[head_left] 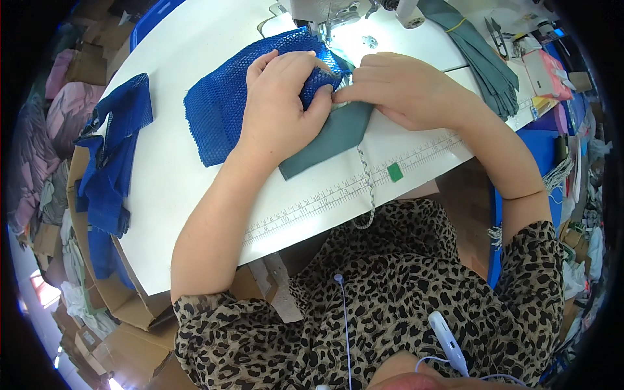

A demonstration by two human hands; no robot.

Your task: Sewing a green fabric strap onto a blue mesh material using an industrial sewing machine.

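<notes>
The left hand [286,104] lies on a piece of blue mesh [224,107], its grip clamped on a bunched fold between thumb and fingers. The right hand [409,91] is curled beside it, index fingertip close to the left thumb at the edge of a grey-green cloth [328,140]; whether its grip is closed on anything, I cannot tell. The mesh sits on the white counter [175,182], its far edge just in front of the sewing machine [312,10]. The grey-green cloth lies partly beneath the 2 hands. From it, a speckled cord [367,175] crosses the printed ruler [312,208] and loops at the counter's near edge, passing beside a small green square [394,171]. Dark blue cloth [114,169] hangs over the left edge. Farther right are grey-green strips [481,65] with a yellow band [456,26], near scissors [497,38].
</notes>
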